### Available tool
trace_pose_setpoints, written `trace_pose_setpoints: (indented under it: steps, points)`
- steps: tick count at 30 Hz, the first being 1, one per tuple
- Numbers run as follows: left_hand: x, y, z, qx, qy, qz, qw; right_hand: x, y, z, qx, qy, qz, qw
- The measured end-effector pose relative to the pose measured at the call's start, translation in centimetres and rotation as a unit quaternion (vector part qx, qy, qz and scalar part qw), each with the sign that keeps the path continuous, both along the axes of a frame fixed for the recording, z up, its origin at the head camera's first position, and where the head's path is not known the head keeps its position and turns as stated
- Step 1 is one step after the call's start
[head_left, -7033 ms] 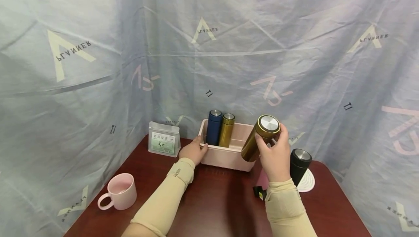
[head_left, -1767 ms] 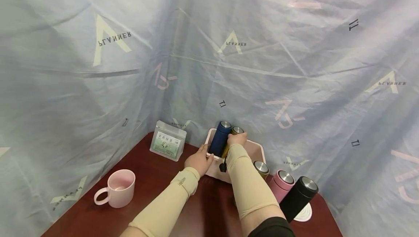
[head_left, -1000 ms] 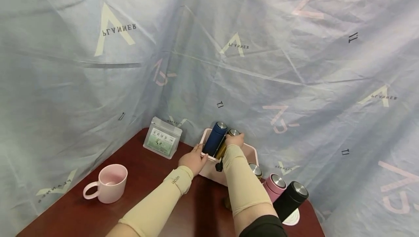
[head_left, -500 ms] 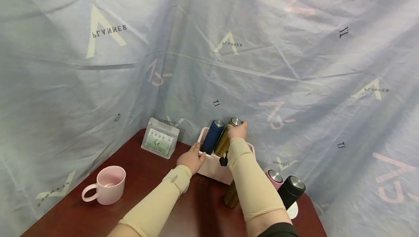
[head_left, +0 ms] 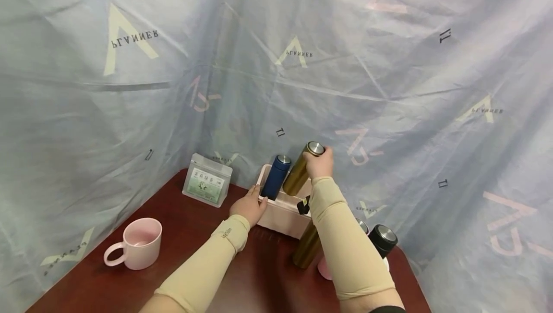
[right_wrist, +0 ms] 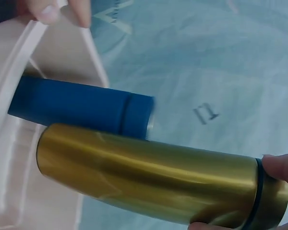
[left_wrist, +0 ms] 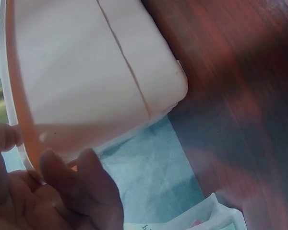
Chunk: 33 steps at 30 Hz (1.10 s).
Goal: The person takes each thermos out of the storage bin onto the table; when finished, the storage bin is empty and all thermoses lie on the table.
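Observation:
My right hand (head_left: 320, 163) grips a gold thermos flask (head_left: 295, 178) by its lid end, thumb and fingers round it. The flask tilts, its base over the pale pink bin (head_left: 276, 219); the right wrist view shows the gold body (right_wrist: 149, 177) in front of the blue flask (right_wrist: 81, 103). That blue flask (head_left: 275, 178) leans inside the bin's left end. At the bin's left front corner, my left hand (head_left: 249, 207) holds the rim; in the left wrist view its curled fingers (left_wrist: 98, 184) lie at the wall's edge.
A second gold flask (head_left: 306, 248) stands on the table before the bin, partly behind my right forearm. A pink flask (head_left: 324, 270) is mostly hidden there. Right of it are a black flask (head_left: 382, 238) and white coaster. A pink mug (head_left: 142, 246) and tea pouch (head_left: 206, 181) stand left.
My right hand has raised the gold flask from beside the blue one and shifted it right. Seven seconds ago it held another gold flask, now on the table. The left hand stays at the bin.

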State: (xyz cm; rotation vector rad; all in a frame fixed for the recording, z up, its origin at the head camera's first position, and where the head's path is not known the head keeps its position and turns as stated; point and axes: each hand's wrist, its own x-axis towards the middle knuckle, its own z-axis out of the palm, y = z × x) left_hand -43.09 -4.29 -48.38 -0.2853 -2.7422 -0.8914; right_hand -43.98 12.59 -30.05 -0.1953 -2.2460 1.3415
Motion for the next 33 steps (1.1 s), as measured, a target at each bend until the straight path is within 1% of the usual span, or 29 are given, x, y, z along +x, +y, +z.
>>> trace_pose_setpoints:
  steps: [3,5,8,12,17,22,29,33]
  points:
    - [0.0,0.0,-0.1,-0.003,-0.001,0.001,1.0,0.9,-0.1,1.0,0.018,0.017,0.012,1.0]
    - [0.0,0.0,0.2,-0.004,-0.001,0.002,1.0,1.6,-0.2,2.1,0.027,0.027,0.024,0.999]
    - [-0.1,0.1,0.4,-0.008,-0.009,0.003,0.9999,2.8,-0.3,3.4,0.034,0.034,0.04,0.998]
    - [-0.2,0.1,0.2,-0.012,-0.014,0.004,0.9998,4.5,-0.3,4.5,0.042,0.034,0.05,0.997]
    - [-0.5,0.2,-0.2,-0.009,-0.011,0.002,0.9999,6.6,0.0,5.5,0.051,0.037,0.061,0.996]
    - [-0.6,0.2,-0.2,-0.009,-0.013,0.003,0.9999,8.6,0.3,6.3,0.051,0.045,0.072,0.995]
    - [-0.5,0.1,-0.2,-0.009,-0.008,0.0,0.9999,10.9,1.3,6.6,0.081,0.042,0.076,0.993]
    - [-0.6,0.1,-0.1,-0.007,-0.007,-0.002,0.9999,12.1,1.9,6.7,0.078,0.04,0.089,0.992]
